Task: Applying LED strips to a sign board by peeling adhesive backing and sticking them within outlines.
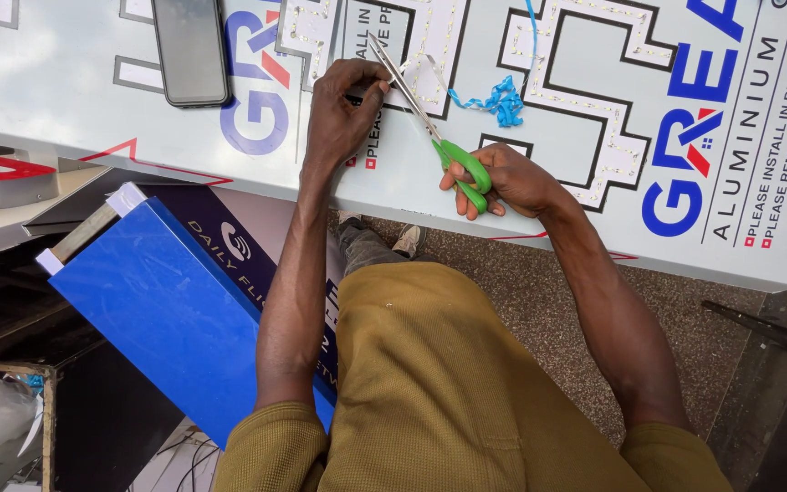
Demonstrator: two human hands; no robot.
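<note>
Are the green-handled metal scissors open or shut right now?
Open. The green-handled metal scissors, held in the right hand, show two blades spread apart in a narrow V near the left hand.

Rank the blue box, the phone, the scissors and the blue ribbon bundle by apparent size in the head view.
1. blue box, though it sits nearer the camera
2. scissors and phone: too alike to rank, and the phone is cut off by the frame
3. blue ribbon bundle

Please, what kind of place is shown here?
Probably a sign-making workshop. A film-covered aluminium panel carries block-letter outlines fitted with small LED dots, a blue sign box leans nearby, and the right hand works green-handled scissors.
</note>
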